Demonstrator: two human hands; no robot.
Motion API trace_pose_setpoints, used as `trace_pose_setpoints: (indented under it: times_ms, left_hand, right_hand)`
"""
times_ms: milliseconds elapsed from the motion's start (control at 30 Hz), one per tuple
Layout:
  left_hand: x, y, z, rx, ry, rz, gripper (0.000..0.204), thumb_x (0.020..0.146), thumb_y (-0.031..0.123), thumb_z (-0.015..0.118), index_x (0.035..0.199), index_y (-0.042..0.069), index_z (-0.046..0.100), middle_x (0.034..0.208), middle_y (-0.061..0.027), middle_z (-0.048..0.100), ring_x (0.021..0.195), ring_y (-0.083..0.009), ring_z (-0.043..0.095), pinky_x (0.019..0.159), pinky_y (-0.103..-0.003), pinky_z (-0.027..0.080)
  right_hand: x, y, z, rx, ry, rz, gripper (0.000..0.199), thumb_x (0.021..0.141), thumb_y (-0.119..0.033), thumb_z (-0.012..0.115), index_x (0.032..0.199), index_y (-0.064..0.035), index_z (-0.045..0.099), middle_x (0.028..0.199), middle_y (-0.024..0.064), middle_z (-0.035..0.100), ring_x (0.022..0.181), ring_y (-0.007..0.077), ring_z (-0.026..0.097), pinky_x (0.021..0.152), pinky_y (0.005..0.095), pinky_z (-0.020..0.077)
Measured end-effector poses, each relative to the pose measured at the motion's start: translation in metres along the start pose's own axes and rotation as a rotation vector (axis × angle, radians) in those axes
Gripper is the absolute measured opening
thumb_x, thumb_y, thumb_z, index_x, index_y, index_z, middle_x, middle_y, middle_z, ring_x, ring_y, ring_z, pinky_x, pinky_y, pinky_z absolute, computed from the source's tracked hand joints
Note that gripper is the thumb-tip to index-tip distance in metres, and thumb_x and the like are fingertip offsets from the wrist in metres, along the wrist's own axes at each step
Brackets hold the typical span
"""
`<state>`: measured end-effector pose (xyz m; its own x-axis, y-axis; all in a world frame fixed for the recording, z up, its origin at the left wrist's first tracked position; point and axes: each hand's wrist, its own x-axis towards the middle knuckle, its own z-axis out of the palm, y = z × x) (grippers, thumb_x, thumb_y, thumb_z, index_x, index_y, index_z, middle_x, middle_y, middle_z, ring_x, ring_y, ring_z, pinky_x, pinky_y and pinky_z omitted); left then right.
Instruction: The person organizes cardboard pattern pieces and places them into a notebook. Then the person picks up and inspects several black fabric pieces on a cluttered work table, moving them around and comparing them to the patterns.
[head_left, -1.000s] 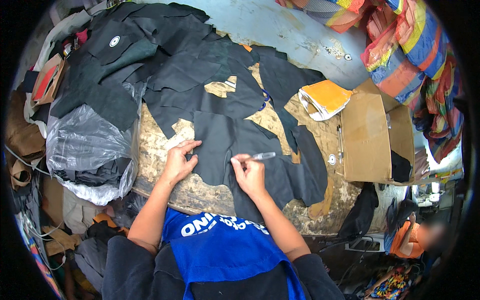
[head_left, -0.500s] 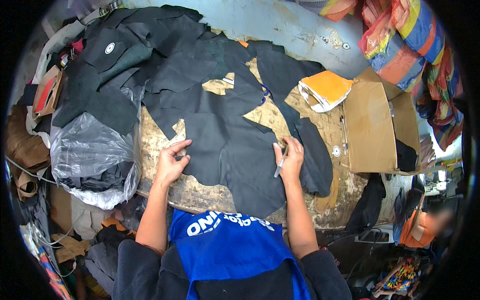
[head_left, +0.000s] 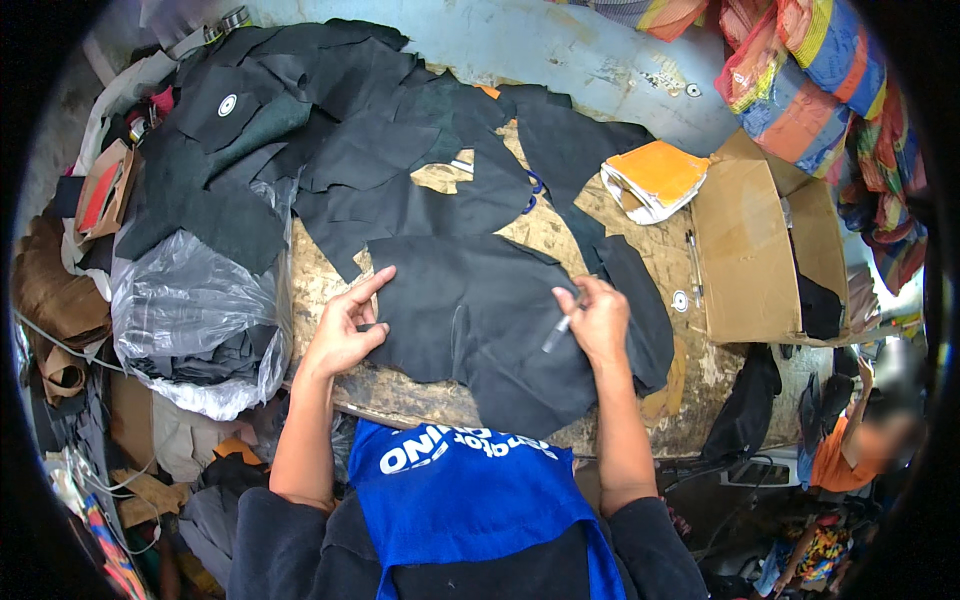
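Head view: where does the front black sheet point(head_left: 500, 290) lie, and what has hold of it?

"It lies near the centre of the frame, rippled on the worn tabletop point(head_left: 312, 262), its lower flap reaching close to the front edge. The left hand point(head_left: 345, 325) sits at its left side, thumb and forefinger spread apart along the edge; I can't tell whether that grip pinches anything."

"And the other one?"

"The right hand point(head_left: 600, 318), right of the frame's centre, has its grip closed around a clear pen point(head_left: 556, 333). Whether it also pinches the sheet, I can't tell."

"So what might go wrong?"

"A stray mark, I'd say: the pen slants down over the sheet, so a careless brush could leave a line. Uneven pulling between the hands could also deepen the short crease point(head_left: 459, 332) near the sheet's middle."

"Anything from the surroundings?"

"The other black pieces point(head_left: 370, 150) spread across the upper left and upper centre. They look as dark as the sheet, so an edge could be misread, and where they overlap it, a tug could drag them along. The blue loops point(head_left: 538, 184) above centre, maybe scissor handles, could snag a corner if the sheet is slid upward."
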<state>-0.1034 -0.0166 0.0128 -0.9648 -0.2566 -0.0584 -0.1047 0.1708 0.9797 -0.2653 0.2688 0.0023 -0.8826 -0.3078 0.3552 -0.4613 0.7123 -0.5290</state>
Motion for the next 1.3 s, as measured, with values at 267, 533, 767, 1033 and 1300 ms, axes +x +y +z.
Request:
trace_pose_setpoints:
  times_ms: [267, 533, 767, 1033, 1300]
  left_hand:
    - [0.003, 0.066, 0.003, -0.379, -0.161, 0.158, 0.076, 0.066, -0.01, 0.062, 0.136, -0.005, 0.034, 0.087, 0.0039, 0.051, 0.063, -0.0021, 0.039, 0.059, -0.015, 0.038]
    - [0.007, 0.101, 0.02, -0.5, -0.239, 0.285, 0.08, 0.065, -0.009, 0.066, 0.137, -0.006, 0.031, 0.103, -0.0015, 0.057, 0.061, -0.0016, 0.04, 0.057, -0.014, 0.036]
    - [0.007, 0.105, -0.032, -0.324, -0.018, 0.519, 0.089, 0.057, 0.008, 0.074, 0.134, -0.009, 0.033, 0.139, -0.0168, 0.038, 0.119, -0.018, 0.046, 0.093, -0.028, 0.041]
    - [0.001, 0.091, -0.134, -0.282, 0.004, 0.204, 0.082, 0.06, 0.002, 0.056, 0.137, -0.008, 0.029, 0.133, -0.0169, 0.044, 0.101, -0.0114, 0.055, 0.083, -0.02, 0.042]
    - [0.004, 0.01, -0.092, -0.379, 0.185, -0.037, 0.068, 0.08, 0.009, 0.064, 0.138, -0.001, 0.03, 0.133, -0.0165, 0.043, 0.098, -0.0156, 0.058, 0.077, -0.022, 0.047]
  right_hand:
    - [0.01, -0.038, -0.122, 0.008, 0.237, -0.169, 0.023, 0.069, -0.012, 0.077, 0.084, -0.0003, 0.065, 0.07, 0.0092, 0.06, 0.053, 0.0179, 0.052, 0.05, 0.0292, 0.0421]
    - [0.006, -0.054, -0.179, 0.063, 0.389, -0.234, 0.022, 0.069, -0.006, 0.077, 0.084, 0.0019, 0.063, 0.067, 0.0053, 0.055, 0.053, 0.0104, 0.044, 0.048, 0.0243, 0.036]
    - [-0.003, -0.075, -0.169, 0.319, 0.331, -0.192, 0.026, 0.067, -0.003, 0.078, 0.087, 0.001, 0.063, 0.07, 0.0037, 0.056, 0.058, 0.0082, 0.048, 0.052, 0.0215, 0.0394]
    - [-0.019, -0.016, -0.115, 0.713, -0.051, 0.334, 0.022, 0.088, -0.017, 0.059, 0.103, 0.0003, 0.06, 0.079, 0.0047, 0.063, 0.069, 0.0094, 0.058, 0.066, 0.0216, 0.0463]
    - [-0.074, 0.027, -0.043, 0.043, 0.03, 0.417, 0.059, 0.061, -0.036, 0.082, 0.101, 0.0025, 0.061, 0.097, 0.0199, 0.064, 0.09, 0.034, 0.062, 0.081, 0.0392, 0.0476]
